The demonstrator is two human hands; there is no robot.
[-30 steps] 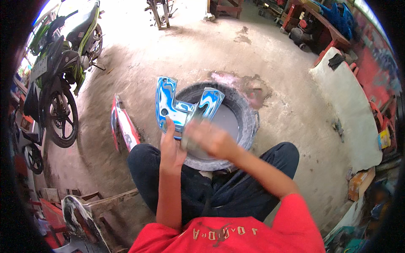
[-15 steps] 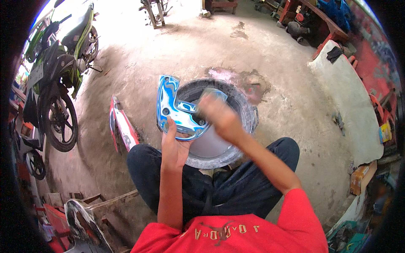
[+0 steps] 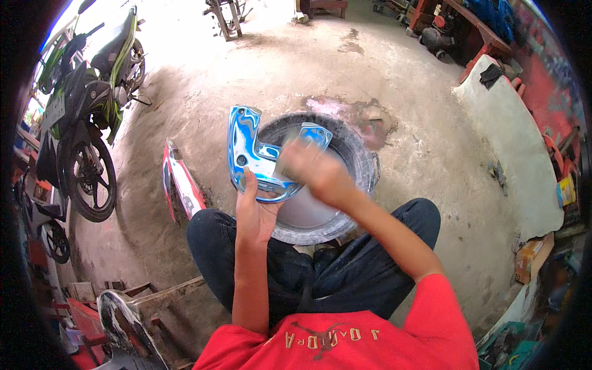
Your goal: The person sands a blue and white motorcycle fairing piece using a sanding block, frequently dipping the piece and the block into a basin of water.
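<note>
Person wore a red short-sleeved T-shirt with a dark figure graphic and yellowish lettering across the chest. Dark navy jeans covered both legs, fabric creased at the lap. Forearms were bare; left hand and right hand ungloved, no watch or rings visible.

One blue-and-white motorcycle fairing panel sits at centre, over one tyre at one o'clock. One red-and-white fairing panel lies at nine o'clock, and two parked motorcycles stand at ten o'clock. Two hands, the left hand and the right hand, meet at centre.
</note>
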